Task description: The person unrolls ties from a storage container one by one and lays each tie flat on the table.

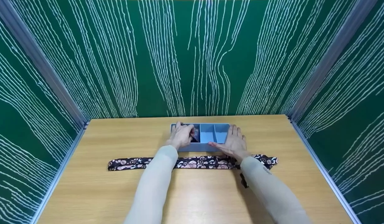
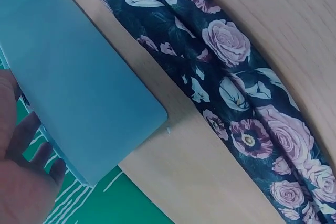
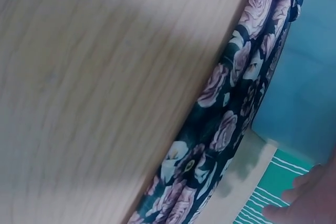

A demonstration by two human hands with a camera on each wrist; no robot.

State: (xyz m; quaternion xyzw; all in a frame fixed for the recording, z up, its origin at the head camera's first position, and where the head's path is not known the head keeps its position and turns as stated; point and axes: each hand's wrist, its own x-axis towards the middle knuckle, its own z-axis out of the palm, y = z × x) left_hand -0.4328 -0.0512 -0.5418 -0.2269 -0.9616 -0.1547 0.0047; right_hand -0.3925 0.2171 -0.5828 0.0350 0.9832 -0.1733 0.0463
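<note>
A light blue divided box (image 1: pixel 192 147) stands near the table's back edge. Over its left compartment, my left hand (image 1: pixel 180 136) has its fingers dipped past the rim, beside dark patterned cloth (image 1: pixel 196 133) inside; whether they pinch it is hidden. The left wrist view shows those fingers (image 2: pixel 44 153) along the top edge of the box. My right hand (image 1: pixel 231 143) rests against the box's right end, fingers extended and thumb on the front rim. In front of the box lies a dark floral strip of cloth (image 1: pixel 195 162), like a necktie, passing under both forearms.
The wooden table (image 1: pixel 117 193) meets green walls (image 1: pixel 154 102) with white wavy lines at its back and sides. A small dark cloth end (image 1: pixel 244 181) pokes out beside the right forearm. Two compartments (image 1: pixel 207 132) at the box's right show bare blue bottoms.
</note>
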